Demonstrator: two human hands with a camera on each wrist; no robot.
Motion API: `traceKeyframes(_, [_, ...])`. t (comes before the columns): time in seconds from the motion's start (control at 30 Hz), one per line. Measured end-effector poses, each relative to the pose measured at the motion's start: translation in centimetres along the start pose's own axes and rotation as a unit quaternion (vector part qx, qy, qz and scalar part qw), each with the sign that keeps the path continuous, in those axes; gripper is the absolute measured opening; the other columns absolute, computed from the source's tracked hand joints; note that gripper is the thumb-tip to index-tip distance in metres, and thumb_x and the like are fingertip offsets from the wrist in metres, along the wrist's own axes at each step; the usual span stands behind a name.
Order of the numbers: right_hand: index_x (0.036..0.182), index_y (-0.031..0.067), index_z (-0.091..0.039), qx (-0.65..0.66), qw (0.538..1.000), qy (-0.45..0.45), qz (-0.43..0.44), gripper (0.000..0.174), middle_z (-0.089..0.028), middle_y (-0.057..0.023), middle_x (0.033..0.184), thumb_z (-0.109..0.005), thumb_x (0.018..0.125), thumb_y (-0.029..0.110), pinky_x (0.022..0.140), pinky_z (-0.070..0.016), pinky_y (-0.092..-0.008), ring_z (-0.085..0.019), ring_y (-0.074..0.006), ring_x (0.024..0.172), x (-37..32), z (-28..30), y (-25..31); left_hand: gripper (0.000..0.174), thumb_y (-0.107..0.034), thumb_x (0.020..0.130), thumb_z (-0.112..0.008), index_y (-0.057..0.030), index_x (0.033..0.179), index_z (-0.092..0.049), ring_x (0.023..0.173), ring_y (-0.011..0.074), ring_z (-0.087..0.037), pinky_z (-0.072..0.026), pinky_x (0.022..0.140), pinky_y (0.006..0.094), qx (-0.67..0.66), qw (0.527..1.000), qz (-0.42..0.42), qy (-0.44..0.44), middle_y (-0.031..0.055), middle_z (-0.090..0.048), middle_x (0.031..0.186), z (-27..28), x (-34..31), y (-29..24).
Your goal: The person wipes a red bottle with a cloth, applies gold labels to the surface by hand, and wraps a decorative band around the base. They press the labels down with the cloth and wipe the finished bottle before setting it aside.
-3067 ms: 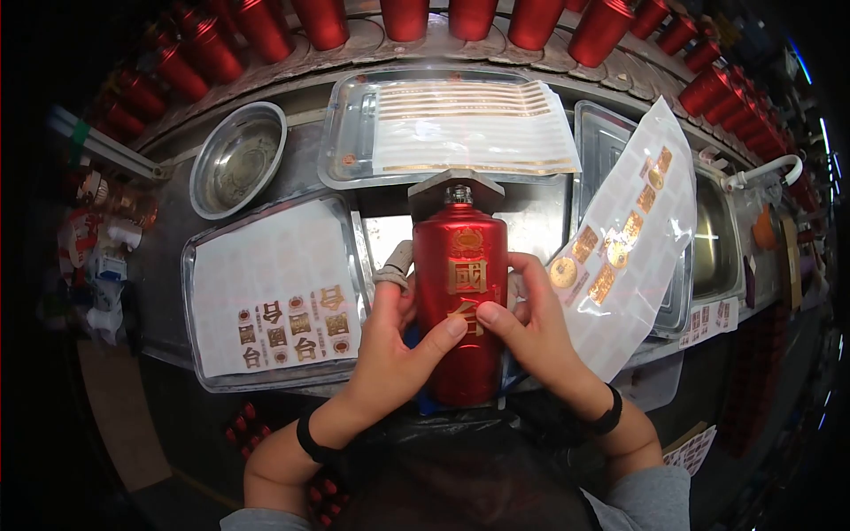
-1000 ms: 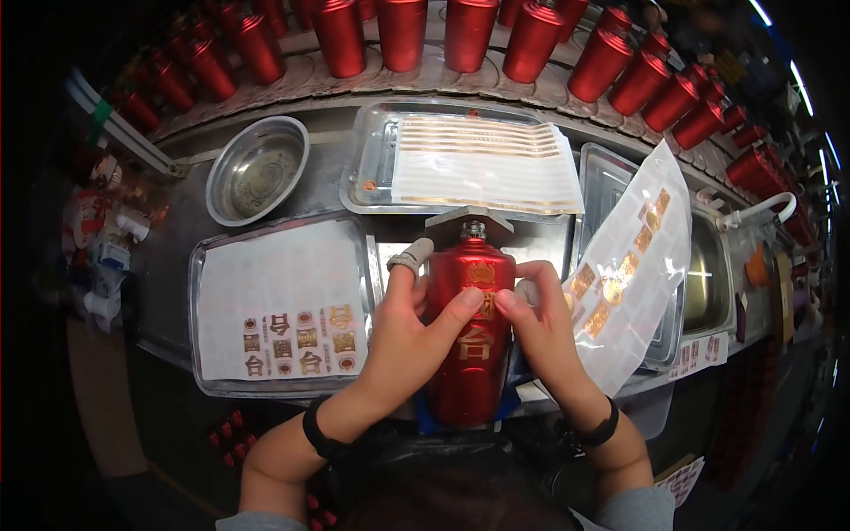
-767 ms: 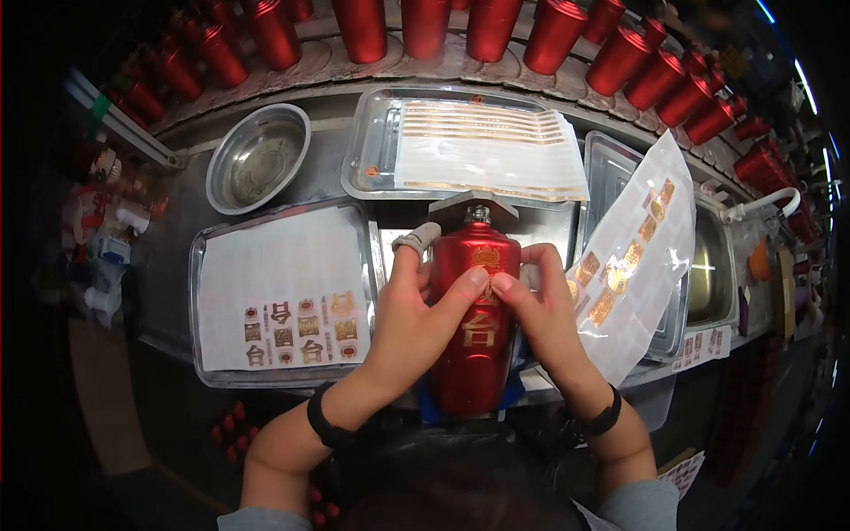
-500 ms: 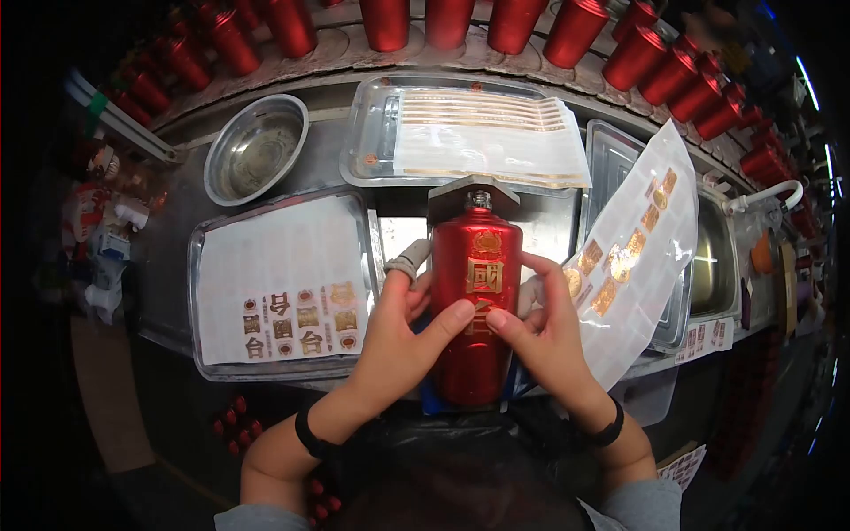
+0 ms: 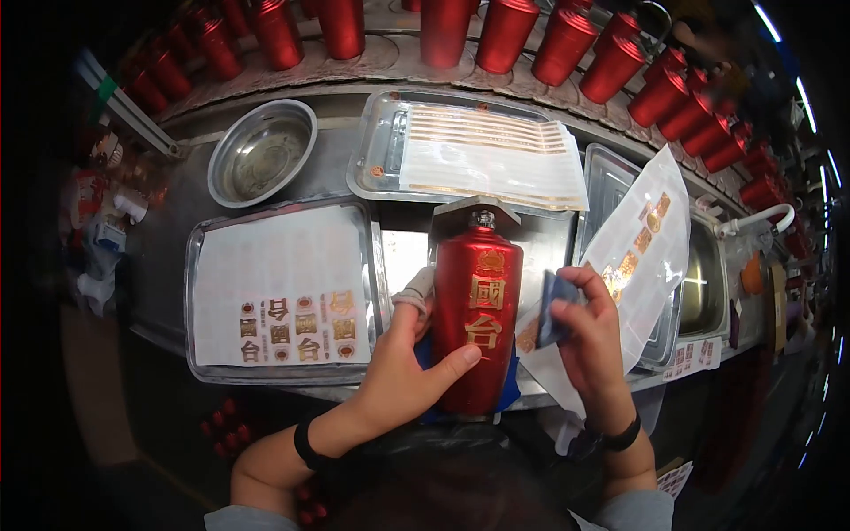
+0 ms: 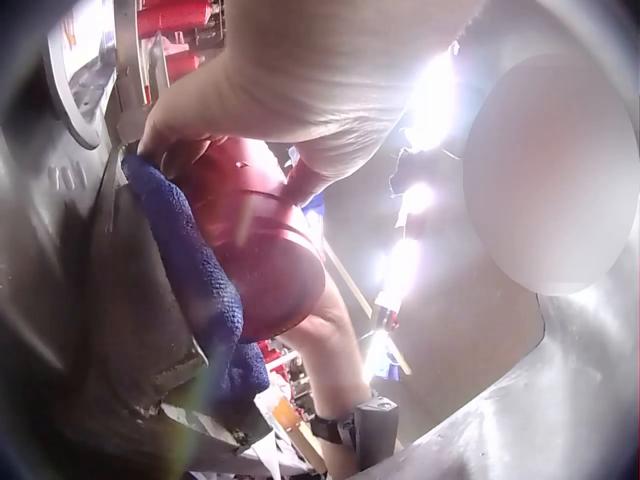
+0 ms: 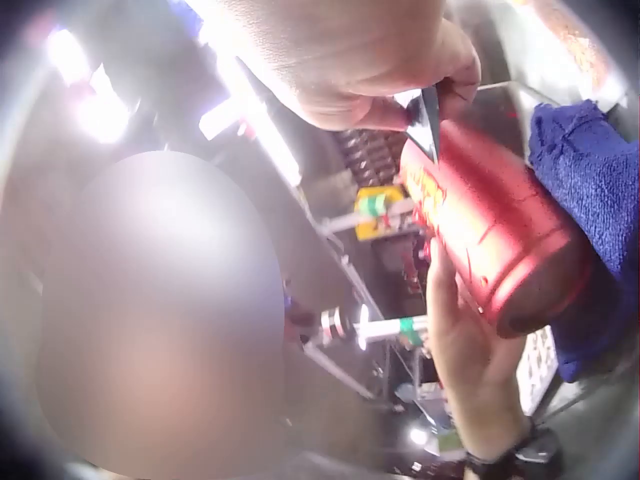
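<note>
A red bottle (image 5: 476, 380) with gold characters and a gold emblem lies neck away from the person on a blue cloth (image 5: 511, 389), its neck at a notched metal rest (image 5: 452, 215). The left hand (image 5: 403, 367) grips the bottle's left side, thumb across its front below the lower character. A grey cover wraps one of its fingers. Right of the bottle, the right hand (image 5: 589, 332) pinches a flat dark blue-grey scraper (image 5: 551, 305) between thumb and fingers. In the right wrist view, the scraper (image 7: 428, 125) overlaps the bottle's side (image 7: 500, 220).
A tray (image 5: 190, 310) with a sheet of gold stickers (image 5: 283, 257) lies left. Behind stand a metal bowl (image 5: 261, 155) and a tray (image 5: 376, 133) with gold-striped sheets (image 5: 487, 164). A clear sticker sheet (image 5: 655, 239) lies right, near a sink (image 5: 704, 274). Red bottles (image 5: 443, 35) line a conveyor.
The right hand has left the bottle's front, moved right and now holds the scraper. The left thumb slid lower, uncovering both gold characters. Bottles on the conveyor have shifted.
</note>
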State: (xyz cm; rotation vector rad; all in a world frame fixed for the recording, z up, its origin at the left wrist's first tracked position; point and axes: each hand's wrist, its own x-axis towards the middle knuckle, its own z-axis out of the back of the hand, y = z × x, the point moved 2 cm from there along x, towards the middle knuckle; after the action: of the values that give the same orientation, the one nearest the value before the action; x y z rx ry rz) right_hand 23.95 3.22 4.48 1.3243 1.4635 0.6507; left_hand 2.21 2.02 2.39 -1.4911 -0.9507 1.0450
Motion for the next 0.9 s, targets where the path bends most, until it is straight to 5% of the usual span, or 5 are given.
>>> traceKeyframes(0.13, [0.108,-0.0019,-0.058,-0.402,0.823,0.125,0.381,0.027,-0.065,-0.0144,0.088,-0.070,0.084,0.004,0.068,-0.0542,-0.0341,-0.067,-0.0247,0.077,-2.6,-3.6,1.7,0.091,-0.015,0.086,-0.075,0.0039,0.152,-0.015,0.139,0.0245,-0.037,-0.0289,0.116,0.0383,-0.002,1.000,0.006,-0.009,0.0178,-0.035,0.150,0.0,-0.2,0.0])
traceKeyframes(0.33, [0.104,0.0011,-0.062,-0.491,0.725,0.071,0.479,0.024,-0.066,-0.0154,0.088,-0.072,0.082,0.006,0.066,-0.0518,-0.0353,-0.066,-0.0306,0.076,5.7,-5.6,5.2,0.090,-0.013,0.086,-0.073,0.0021,0.153,-0.015,0.139,0.0244,-0.038,-0.0299,0.115,0.0379,-0.020,1.000,0.009,0.007,0.0184,-0.037,0.149,-0.4,-0.1,0.3])
traceKeyframes(0.43, [0.102,0.0004,-0.062,-0.398,0.818,0.063,0.410,0.027,-0.067,-0.0137,0.087,-0.077,0.081,0.007,0.067,-0.0528,-0.0287,-0.069,-0.0210,0.077,4.9,-4.7,5.5,0.090,-0.014,0.086,-0.073,0.0022,0.152,-0.015,0.137,0.0249,-0.041,-0.0303,0.115,0.0378,0.003,1.000,-0.013,-0.007,0.0196,-0.039,0.147,0.0,0.0,0.1])
traceKeyframes(0.57, [0.100,0.0009,-0.064,-0.433,0.774,0.204,0.414,0.027,-0.067,-0.0149,0.086,-0.078,0.078,0.005,0.066,-0.0536,-0.0333,-0.068,-0.0296,0.075,0.7,-4.8,3.4,0.091,-0.015,0.086,-0.074,0.0036,0.152,-0.015,0.137,0.0249,-0.041,-0.0301,0.115,0.0371,0.011,1.000,0.016,-0.001,0.0201,-0.041,0.145,0.1,-0.1,-0.1])
traceKeyframes(0.9, [0.098,0.0028,-0.066,-0.499,0.715,0.112,0.476,0.024,-0.066,-0.0104,0.083,-0.075,0.075,-0.002,0.064,-0.0509,-0.0331,-0.066,-0.0250,0.074,2.7,-6.0,4.8,0.068,-0.021,0.086,-0.074,0.0049,0.132,-0.032,0.117,0.0298,-0.057,-0.0443,0.098,0.0377,0.048,0.998,-0.012,-0.035,0.0238,-0.055,0.125,0.1,-0.2,0.0])
